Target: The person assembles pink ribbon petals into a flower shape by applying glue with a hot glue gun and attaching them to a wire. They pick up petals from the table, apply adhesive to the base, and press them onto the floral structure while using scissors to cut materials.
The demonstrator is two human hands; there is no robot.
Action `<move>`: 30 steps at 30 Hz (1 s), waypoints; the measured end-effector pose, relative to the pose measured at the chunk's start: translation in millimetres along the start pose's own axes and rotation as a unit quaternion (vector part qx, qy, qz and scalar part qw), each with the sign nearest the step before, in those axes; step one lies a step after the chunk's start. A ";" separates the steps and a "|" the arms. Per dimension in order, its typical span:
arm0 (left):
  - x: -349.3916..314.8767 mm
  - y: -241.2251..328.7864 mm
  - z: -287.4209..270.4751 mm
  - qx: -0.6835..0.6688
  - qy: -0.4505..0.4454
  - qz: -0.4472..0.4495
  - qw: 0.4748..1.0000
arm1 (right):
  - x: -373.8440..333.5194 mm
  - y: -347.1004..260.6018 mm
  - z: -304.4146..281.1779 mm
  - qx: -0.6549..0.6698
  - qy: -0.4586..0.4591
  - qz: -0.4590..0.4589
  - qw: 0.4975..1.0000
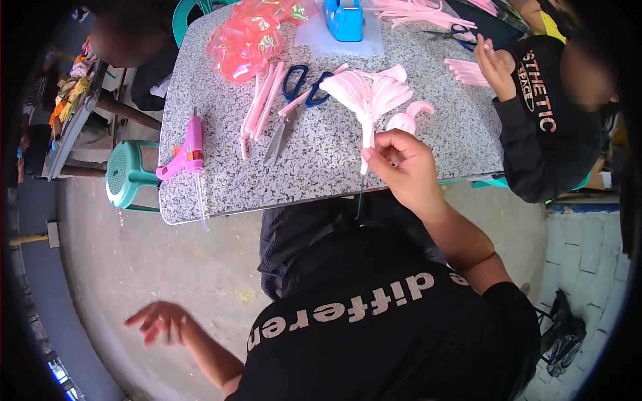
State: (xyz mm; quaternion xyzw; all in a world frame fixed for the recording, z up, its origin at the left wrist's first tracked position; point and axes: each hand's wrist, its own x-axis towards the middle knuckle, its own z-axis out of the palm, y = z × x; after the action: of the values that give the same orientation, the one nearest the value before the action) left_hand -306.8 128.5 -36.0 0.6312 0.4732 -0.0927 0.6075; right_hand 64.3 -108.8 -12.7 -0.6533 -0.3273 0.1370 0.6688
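Note:
My right hand (404, 170) pinches the pale base of a pink handmade flower (368, 93) between thumb and fingers, over the table's near edge. Its fanned petals point away from me, and a thin green wire stem (361, 200) hangs below my fingers. Beside the flower, a curled pink piece (403, 121) lies on the table. Low on the left, away from the table, my left hand (160, 324) is held out over the floor with its fingers apart and nothing in them; it is slightly blurred.
On the speckled table (435, 154) lie a pink glue gun (192, 144), dark-blue-handled scissors (284, 134), pink strips (264, 103), shiny pink wrap (247, 43) and a blue tape dispenser (344, 21). A co-worker's hands (496, 67) are at the right. A green stool (127, 172) stands left.

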 end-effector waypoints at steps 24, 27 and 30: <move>-34.2 187.8 120.4 -0.032 0.279 0.444 0.851 | -17.3 1.7 5.2 -0.003 -0.044 -0.050 0.998; 6.6 220.7 173.5 0.135 0.106 0.525 0.833 | -20.8 -2.6 8.4 -0.008 -0.053 -0.058 0.997; 34.4 212.9 202.2 0.112 0.029 0.498 0.860 | -24.8 -6.2 12.6 -0.028 -0.072 -0.047 0.996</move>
State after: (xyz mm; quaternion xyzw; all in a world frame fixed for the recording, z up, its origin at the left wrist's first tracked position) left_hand -44.6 12.0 35.3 0.8486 0.0998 0.1883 0.4841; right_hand 36.4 -114.7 -14.0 -0.6439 -0.4085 0.1436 0.6307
